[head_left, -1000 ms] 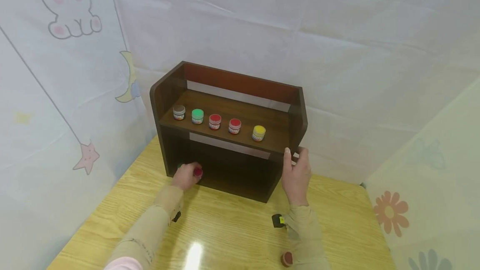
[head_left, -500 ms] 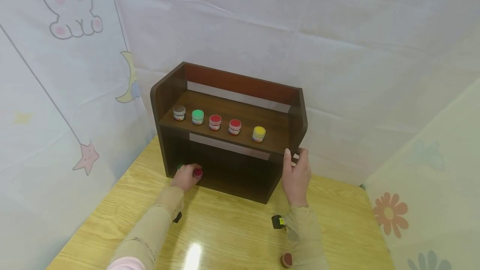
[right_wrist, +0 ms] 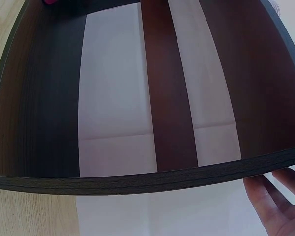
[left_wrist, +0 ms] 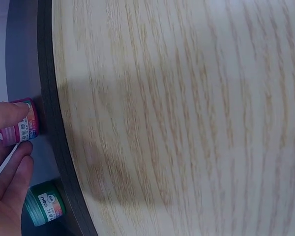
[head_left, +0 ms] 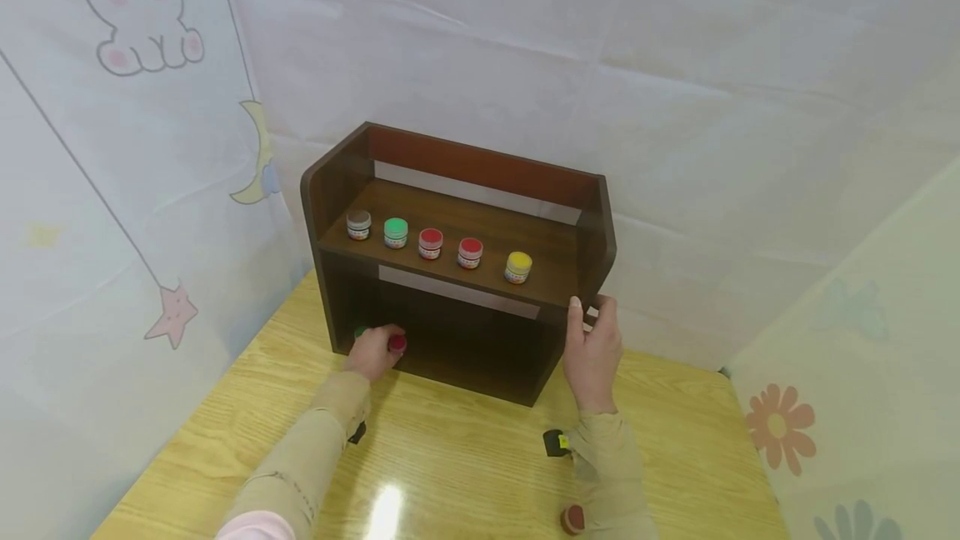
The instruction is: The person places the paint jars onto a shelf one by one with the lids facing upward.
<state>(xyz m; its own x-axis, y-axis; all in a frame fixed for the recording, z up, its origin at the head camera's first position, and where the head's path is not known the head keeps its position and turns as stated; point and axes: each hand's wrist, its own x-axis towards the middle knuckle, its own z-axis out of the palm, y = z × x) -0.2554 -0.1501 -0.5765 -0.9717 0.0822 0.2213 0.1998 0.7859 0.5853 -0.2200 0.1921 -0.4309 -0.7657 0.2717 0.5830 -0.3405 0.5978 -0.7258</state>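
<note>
My left hand [head_left: 371, 354] reaches to the lower board of the dark brown shelf [head_left: 465, 373] and pinches a small paint jar with a dark red lid [head_left: 397, 343]. In the left wrist view the thumb and fingers hold that jar [left_wrist: 28, 123] at the board's front edge, its label showing. Beside it stands a green paint jar [left_wrist: 45, 204], mostly hidden behind the hand in the head view. My right hand [head_left: 592, 357] grips the shelf's right side panel; in the right wrist view its fingertips [right_wrist: 255, 184] lie against the panel's outer side.
On the upper board stand jars with brown [head_left: 358, 225], green [head_left: 396, 233], red [head_left: 431, 243], red [head_left: 470, 252] and yellow [head_left: 518, 267] lids. A brown-red jar [head_left: 573, 519] lies by the right sleeve on the wooden table [head_left: 450, 465]. A printed cloth [head_left: 712, 190] hangs behind.
</note>
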